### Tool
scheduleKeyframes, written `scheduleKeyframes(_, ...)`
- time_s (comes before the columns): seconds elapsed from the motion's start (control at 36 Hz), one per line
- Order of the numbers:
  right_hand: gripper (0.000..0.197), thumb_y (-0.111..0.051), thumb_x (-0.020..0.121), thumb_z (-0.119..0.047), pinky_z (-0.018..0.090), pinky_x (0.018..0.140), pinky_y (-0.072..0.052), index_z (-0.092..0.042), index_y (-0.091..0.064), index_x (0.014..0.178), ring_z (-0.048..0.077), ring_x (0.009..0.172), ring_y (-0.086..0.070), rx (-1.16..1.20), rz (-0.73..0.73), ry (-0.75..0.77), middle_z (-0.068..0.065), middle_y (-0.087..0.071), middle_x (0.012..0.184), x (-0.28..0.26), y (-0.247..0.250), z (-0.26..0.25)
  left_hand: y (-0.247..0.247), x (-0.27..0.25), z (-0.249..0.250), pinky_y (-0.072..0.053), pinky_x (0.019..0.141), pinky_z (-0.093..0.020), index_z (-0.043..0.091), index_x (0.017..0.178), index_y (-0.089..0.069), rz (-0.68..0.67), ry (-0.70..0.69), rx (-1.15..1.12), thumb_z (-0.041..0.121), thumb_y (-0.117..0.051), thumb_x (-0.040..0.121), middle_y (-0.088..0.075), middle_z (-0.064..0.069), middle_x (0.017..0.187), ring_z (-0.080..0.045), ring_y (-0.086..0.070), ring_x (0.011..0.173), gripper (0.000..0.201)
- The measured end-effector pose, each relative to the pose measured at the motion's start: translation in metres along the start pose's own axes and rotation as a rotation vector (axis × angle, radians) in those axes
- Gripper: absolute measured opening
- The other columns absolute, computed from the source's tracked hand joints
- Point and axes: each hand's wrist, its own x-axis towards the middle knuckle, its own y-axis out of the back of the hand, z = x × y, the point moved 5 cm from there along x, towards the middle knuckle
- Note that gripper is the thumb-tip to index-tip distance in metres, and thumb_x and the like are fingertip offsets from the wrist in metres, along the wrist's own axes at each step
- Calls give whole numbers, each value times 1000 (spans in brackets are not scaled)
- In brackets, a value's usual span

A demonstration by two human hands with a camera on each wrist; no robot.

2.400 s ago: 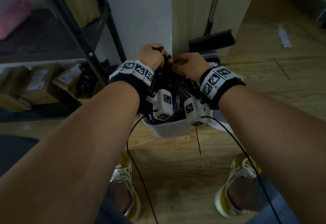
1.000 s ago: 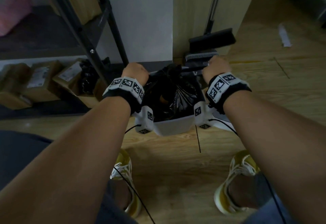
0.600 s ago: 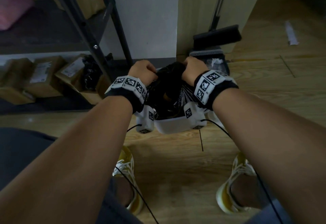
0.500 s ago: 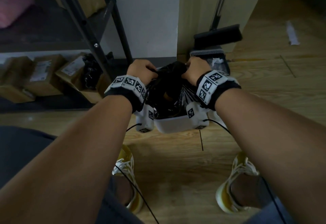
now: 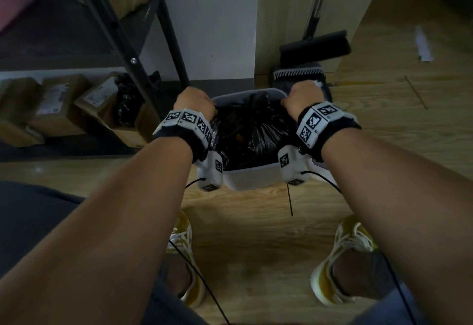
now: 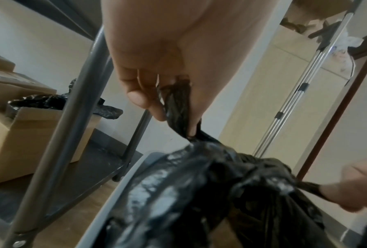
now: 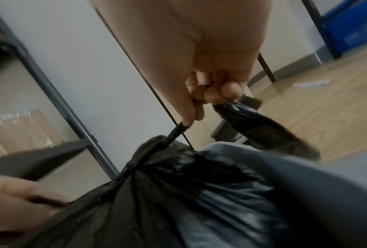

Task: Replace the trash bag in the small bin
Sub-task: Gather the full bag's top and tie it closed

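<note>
Early stage, by my reading: the old trash bag point(image 5: 252, 130) sits inside the small bin point(image 5: 249, 177) on the floor, its mouth gathered to a knot at the centre, not yet lifted out; removal, disposal and fitting a fresh liner all remain. No new liner is identifiable, though crumpled black plastic lies on a cardboard box point(image 6: 36, 127) under the metal shelf frame point(image 5: 120, 42). Left hand point(image 5: 195, 104) and right hand point(image 5: 302, 99) are held apart at opposite sides of the bin rim, each pinching one twisted tail of the bag between thumb and curled fingers point(image 6: 140, 100), the tails drawn taut outward from the knot. Bag: thin, glossy black film, heavily creased, bulging with contents; something orange-brown shows through a gap, too dim to identify. Bin: smooth pale grey plastic, rounded-rectangular, rigid rim. Floor is light wood-grain board; a dustpan and brush point(image 5: 307, 68) stand just behind the bin.
</note>
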Motion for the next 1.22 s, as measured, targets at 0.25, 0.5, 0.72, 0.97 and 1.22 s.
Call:
scheduleKeyframes(0.25, 33, -45, 97, -14, 31, 77, -38, 4, -57, 122, 34, 116, -56, -62, -26, -71, 21, -58, 129, 7, -17, 21, -11, 11, -21, -43, 69, -29, 5, 106, -71, -43, 116, 176, 27, -67, 86, -71, -10, 109, -25, -66, 103, 30)
scheduleKeyframes(0.5, 32, -40, 100, -7, 34, 93, -45, 10, -55, 122, 34, 119, -56, -91, -79, -104, 23, -57, 128, 8, -26, 30, -22, 16, -34, -49, 78, -37, -2, 101, -68, 18, 151, 271, 18, -52, 92, -68, -18, 108, -35, -65, 103, 27)
scheduleKeyframes(0.72, 30, -50, 96, -11, 33, 72, -42, 12, -58, 114, 35, 108, -61, -122, -102, -87, 25, -62, 117, 6, -28, 33, -22, 19, -29, -38, 98, -46, 12, 108, -68, 19, 48, 394, 20, -49, 89, -66, -12, 115, -34, -56, 112, 28)
scheduleKeyframes(0.97, 33, -55, 89, -17, 39, 88, -48, -12, -63, 121, 32, 107, -61, -7, -128, 30, 13, -64, 117, 2, -32, 16, -33, 5, 1, -31, 101, -47, 40, 117, -57, -103, -262, 405, 24, -48, 83, -61, -3, 125, -29, -50, 118, 39)
scheduleKeyframes(1.22, 32, -61, 85, -24, 40, 88, -55, -11, -66, 114, 33, 104, -65, 122, -205, 57, 15, -68, 114, -10, -40, 0, -42, -4, 7, -32, 100, -42, 33, 119, -61, -127, -403, 694, 31, -47, 92, -64, -8, 119, -30, -54, 114, 31)
